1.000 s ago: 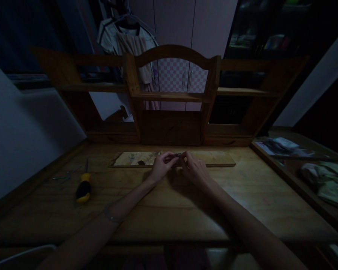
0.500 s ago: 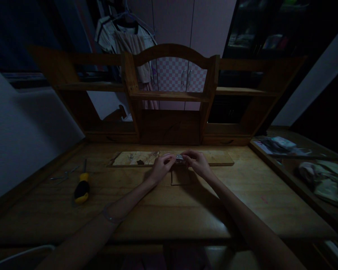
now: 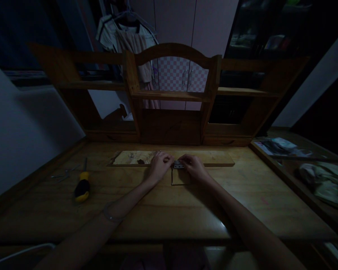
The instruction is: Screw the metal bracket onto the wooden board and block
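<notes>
A small metal hinge (image 3: pixel 178 164) lies at the near edge of a long wooden board (image 3: pixel 214 158), above a small square wooden piece (image 3: pixel 179 177) on the desk (image 3: pixel 169 210). My left hand (image 3: pixel 158 167) rests with its fingers curled beside the hinge's left end. On the hinge's right end my right hand (image 3: pixel 195 167) presses with bent fingers. Both hands touch the hinge from either side. The scene is very dim.
A yellow-and-black screwdriver (image 3: pixel 82 186) lies at the left of the desk, with a few thin metal bits (image 3: pixel 64 174) beside it. A wooden shelf unit (image 3: pixel 171 97) stands behind the board. Papers and cloth (image 3: pixel 323 180) lie on a side surface at right.
Both hands held the hinge up between them over the board; now they have lowered it onto the board's near edge and rest beside it.
</notes>
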